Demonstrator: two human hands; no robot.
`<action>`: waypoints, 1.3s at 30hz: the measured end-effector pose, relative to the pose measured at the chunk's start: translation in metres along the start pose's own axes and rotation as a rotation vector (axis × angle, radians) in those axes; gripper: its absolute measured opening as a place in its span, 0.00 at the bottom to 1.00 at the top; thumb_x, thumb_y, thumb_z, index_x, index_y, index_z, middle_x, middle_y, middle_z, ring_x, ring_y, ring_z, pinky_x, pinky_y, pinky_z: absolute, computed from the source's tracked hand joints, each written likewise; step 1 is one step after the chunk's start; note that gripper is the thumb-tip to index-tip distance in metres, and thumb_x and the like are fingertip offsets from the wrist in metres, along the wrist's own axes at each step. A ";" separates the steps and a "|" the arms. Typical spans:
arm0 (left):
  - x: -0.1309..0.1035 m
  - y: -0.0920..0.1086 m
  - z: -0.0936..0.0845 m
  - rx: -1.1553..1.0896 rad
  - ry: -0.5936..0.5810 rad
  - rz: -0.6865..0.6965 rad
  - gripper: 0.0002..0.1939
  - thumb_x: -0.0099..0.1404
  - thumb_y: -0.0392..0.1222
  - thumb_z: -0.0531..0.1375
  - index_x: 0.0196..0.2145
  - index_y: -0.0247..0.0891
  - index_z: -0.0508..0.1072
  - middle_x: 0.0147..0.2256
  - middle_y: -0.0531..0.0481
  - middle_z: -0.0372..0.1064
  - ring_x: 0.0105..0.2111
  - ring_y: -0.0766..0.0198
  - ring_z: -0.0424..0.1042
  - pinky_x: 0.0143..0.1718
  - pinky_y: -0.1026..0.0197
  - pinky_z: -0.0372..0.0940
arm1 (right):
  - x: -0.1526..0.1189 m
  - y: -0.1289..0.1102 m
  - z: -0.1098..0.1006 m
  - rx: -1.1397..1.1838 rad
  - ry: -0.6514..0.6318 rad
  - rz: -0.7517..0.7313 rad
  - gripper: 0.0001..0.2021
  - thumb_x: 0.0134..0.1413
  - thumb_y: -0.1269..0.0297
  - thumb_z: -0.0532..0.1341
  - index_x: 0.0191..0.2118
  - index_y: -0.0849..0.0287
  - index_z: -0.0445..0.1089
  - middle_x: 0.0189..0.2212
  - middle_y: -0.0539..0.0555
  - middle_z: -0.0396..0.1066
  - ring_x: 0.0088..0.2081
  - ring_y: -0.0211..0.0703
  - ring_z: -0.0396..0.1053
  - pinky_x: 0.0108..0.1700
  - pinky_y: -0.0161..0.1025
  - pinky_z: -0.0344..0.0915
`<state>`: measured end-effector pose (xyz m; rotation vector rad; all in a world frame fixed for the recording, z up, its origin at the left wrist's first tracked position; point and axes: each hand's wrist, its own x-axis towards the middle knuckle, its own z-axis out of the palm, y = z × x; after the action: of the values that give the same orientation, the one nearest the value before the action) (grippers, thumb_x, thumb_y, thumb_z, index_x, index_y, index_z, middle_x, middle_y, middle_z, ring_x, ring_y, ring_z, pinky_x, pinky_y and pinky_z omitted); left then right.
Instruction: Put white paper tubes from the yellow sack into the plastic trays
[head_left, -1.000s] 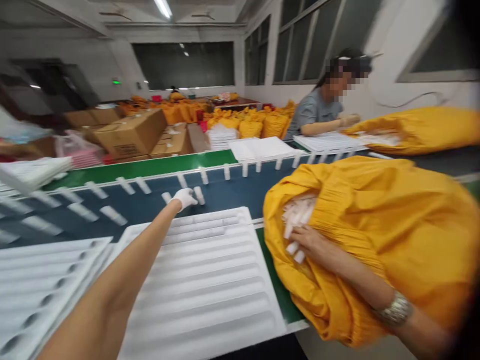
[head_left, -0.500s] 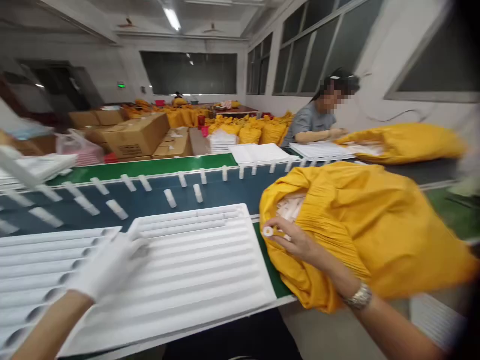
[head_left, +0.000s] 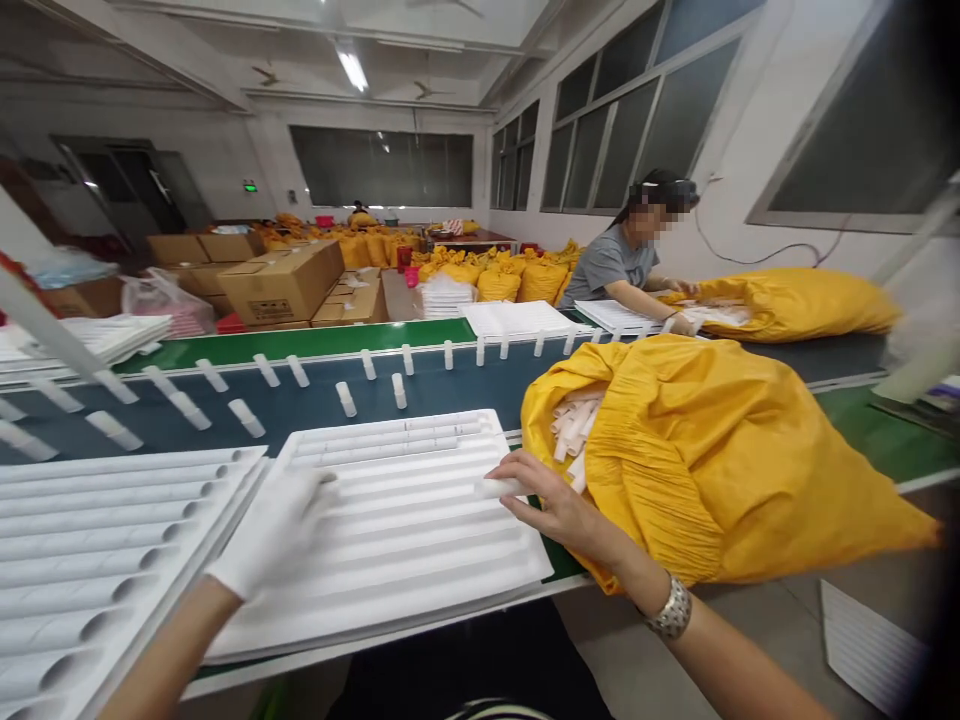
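My right hand [head_left: 551,505] pinches a short white tube [head_left: 501,487] above the right edge of a white grooved tray [head_left: 420,520]. Rows of white tubes [head_left: 397,436] lie in that tray's far grooves; the nearer grooves look bare. Over the tray's left side is my left hand [head_left: 274,530] in a white glove, its fingers bent and smeared by motion, so whatever they hold cannot be made out. Right of the tray, a yellow cloth sack [head_left: 720,460] lies with its mouth open, showing many loose white tubes [head_left: 576,425].
A second white ridged tray [head_left: 97,540] stands at the left. Beyond the trays, a blue conveyor belt [head_left: 517,375] carries several white tubes [head_left: 345,398]. Across it, a person [head_left: 622,260] reaches toward another yellow sack [head_left: 810,300]. Cardboard boxes [head_left: 285,285] stand farther back.
My right hand has moved from the sack's mouth to the tray's right edge with the tube. My left hand has shifted right over the tray. The co-worker's arm now reaches toward the other sack.
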<state>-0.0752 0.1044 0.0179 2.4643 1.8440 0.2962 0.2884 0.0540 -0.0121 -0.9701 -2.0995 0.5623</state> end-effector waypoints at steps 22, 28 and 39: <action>-0.048 0.128 0.025 -1.123 -0.279 0.051 0.12 0.70 0.51 0.56 0.46 0.48 0.75 0.46 0.51 0.74 0.48 0.55 0.72 0.54 0.59 0.65 | -0.005 -0.017 0.004 0.128 -0.211 0.119 0.24 0.61 0.49 0.66 0.56 0.56 0.65 0.39 0.51 0.76 0.37 0.41 0.73 0.43 0.36 0.68; -0.053 0.126 0.029 -1.072 -0.282 0.046 0.13 0.71 0.53 0.55 0.47 0.49 0.74 0.46 0.51 0.76 0.48 0.54 0.74 0.54 0.57 0.66 | -0.012 -0.018 -0.001 0.029 -0.256 0.038 0.13 0.68 0.53 0.60 0.49 0.57 0.68 0.42 0.54 0.73 0.42 0.44 0.71 0.45 0.38 0.66; -0.059 0.133 0.068 -0.936 -0.341 0.184 0.14 0.73 0.52 0.51 0.52 0.50 0.67 0.51 0.44 0.73 0.52 0.50 0.72 0.57 0.50 0.65 | -0.022 -0.017 0.015 0.157 -0.332 0.171 0.13 0.69 0.51 0.58 0.44 0.58 0.66 0.37 0.52 0.72 0.36 0.41 0.69 0.41 0.35 0.65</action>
<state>0.0471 0.0148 -0.0356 1.8491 0.9908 0.5478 0.2792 0.0256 -0.0203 -1.0267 -2.2290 1.0201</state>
